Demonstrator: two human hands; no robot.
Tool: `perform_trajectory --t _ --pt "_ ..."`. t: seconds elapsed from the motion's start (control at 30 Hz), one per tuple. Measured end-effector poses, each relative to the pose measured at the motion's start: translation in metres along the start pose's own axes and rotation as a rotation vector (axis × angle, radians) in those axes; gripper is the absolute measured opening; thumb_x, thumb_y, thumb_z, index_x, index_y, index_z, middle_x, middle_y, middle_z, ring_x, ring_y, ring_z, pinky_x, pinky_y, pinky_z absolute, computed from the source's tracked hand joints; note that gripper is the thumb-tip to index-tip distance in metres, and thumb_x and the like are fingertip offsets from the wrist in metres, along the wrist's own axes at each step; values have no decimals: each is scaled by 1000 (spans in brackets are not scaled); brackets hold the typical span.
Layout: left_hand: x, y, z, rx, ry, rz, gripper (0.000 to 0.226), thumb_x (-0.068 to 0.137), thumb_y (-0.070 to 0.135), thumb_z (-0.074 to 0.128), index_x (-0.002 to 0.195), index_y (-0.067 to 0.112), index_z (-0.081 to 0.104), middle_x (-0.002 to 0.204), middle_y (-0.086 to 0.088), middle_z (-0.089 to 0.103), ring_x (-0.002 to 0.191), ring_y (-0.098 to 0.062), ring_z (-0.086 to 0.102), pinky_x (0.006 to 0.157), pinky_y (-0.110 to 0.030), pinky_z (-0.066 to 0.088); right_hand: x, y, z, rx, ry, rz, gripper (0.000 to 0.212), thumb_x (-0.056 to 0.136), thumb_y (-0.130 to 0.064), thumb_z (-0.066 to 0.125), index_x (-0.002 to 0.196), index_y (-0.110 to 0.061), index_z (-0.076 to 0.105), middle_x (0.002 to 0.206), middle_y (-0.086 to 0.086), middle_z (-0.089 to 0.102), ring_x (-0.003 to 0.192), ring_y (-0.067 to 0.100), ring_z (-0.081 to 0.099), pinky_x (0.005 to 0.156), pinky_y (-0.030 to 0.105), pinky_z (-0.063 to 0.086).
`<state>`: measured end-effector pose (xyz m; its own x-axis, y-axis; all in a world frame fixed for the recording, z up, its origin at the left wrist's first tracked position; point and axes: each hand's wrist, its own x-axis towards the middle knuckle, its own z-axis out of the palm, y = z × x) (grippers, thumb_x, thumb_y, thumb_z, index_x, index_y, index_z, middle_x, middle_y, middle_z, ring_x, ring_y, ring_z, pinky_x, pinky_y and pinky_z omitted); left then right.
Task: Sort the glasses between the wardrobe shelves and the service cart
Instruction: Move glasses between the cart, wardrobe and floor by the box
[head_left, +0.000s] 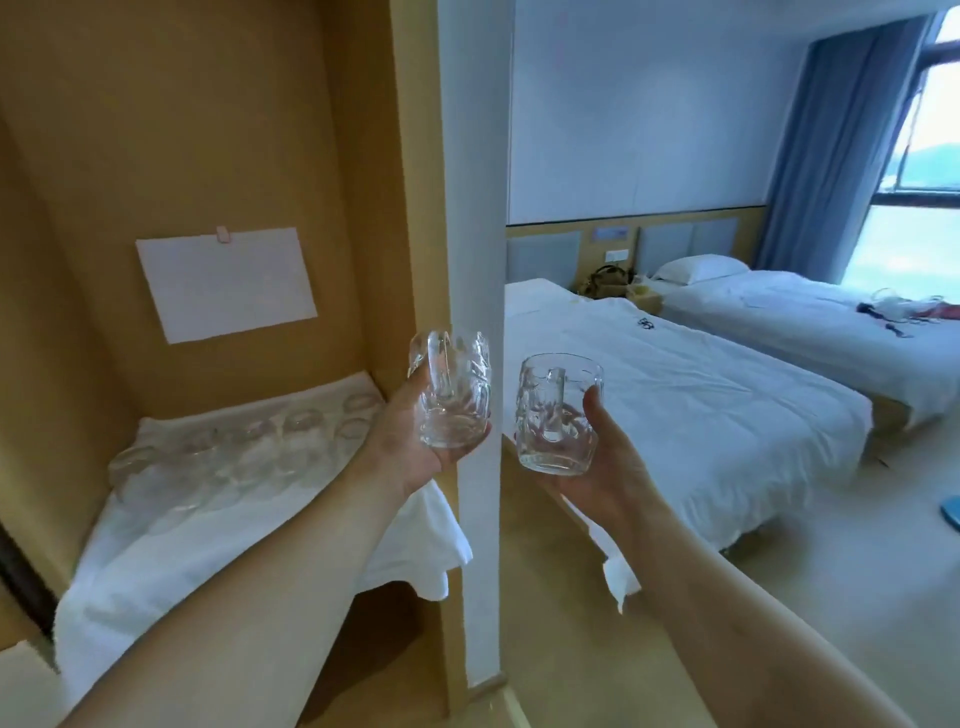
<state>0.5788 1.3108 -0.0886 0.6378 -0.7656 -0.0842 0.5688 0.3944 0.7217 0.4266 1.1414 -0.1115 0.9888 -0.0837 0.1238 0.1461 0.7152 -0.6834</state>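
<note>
Wardrobe shelf (156, 561) under white cloth, glasses (249, 457) in rows; blank sheet (226, 283), no readable writing. Left hand (410, 447) fingers clamped on mug (454, 397); right hand (597, 467) likewise on second mug (556, 415).

Left hand (410, 441) and right hand (597, 467) each grip a glass mug (454, 395) (556, 415); more glasses (249, 441) stand on the towel-covered shelf (156, 545) at 9 o'clock
</note>
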Motion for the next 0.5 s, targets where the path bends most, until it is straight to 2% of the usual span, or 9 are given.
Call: perform_trajectory --t 0.07,0.1,0.17,0.23,0.3,0.37,0.4,0.43,0.5 --pt "12 -21 28 63 -112 -54 55 68 44 89 112 13 76 114 -14 71 97 -33 70 97 -51 52 -26 -18 -18 -26 25 -31 67 77 -45 85 124 0 68 117 21 70 105 35 70 91 47 57" --pt "20 -32 40 111 -169 -75 55 68 44 90 112 13 77 112 -14 72 96 -33 71 94 -49 53 -37 -27 -28 -65 86 -63 73 71 -44 90 125 0 67 117 21 69 104 35 70 91 46 57" --pt "39 -55 63 164 -253 -120 62 74 44 87 125 12 71 117 -16 70 99 -35 70 90 -48 54 -58 -45 -49 -125 240 -129 96 60 -42 96 138 -3 56 122 20 64 105 34 66 99 47 51" --pt "60 -79 84 197 -297 -177 68 76 42 85 134 13 65 125 -19 67 104 -37 68 93 -49 51 -77 -61 -68 -126 354 -178 113 56 -42 98 149 -3 46 129 20 59 108 34 62 107 48 43" --pt "80 -103 107 233 -368 -241 64 71 43 88 125 13 71 122 -18 68 103 -35 68 94 -49 52 -96 -76 -87 -113 407 -240 104 58 -42 97 144 -4 52 129 20 60 109 34 63 104 48 46" --pt "100 -126 130 254 -411 -290 60 63 42 92 112 12 77 112 -16 70 96 -33 69 96 -49 53 -116 -91 -104 -105 424 -300 79 63 -40 95 128 -5 67 122 18 66 107 32 66 99 45 52" --pt "110 -137 143 270 -438 -309 56 62 42 92 108 12 79 108 -16 71 93 -32 69 96 -48 53 -125 -98 -113 -92 453 -327 73 62 -38 95 123 -5 70 120 17 68 106 32 67 98 44 53" --pt "119 -148 154 286 -469 -327 52 64 42 91 106 13 79 106 -15 72 92 -32 70 96 -48 53 -133 -104 -122 -75 499 -360 76 60 -35 97 124 -5 68 120 17 66 107 33 66 101 46 51" --pt "140 -168 176 299 -512 -371 48 69 41 87 107 12 79 107 -16 71 92 -32 69 94 -47 54 -145 -119 -138 -49 581 -423 88 60 -31 96 135 -4 60 130 19 58 116 35 59 114 50 39"
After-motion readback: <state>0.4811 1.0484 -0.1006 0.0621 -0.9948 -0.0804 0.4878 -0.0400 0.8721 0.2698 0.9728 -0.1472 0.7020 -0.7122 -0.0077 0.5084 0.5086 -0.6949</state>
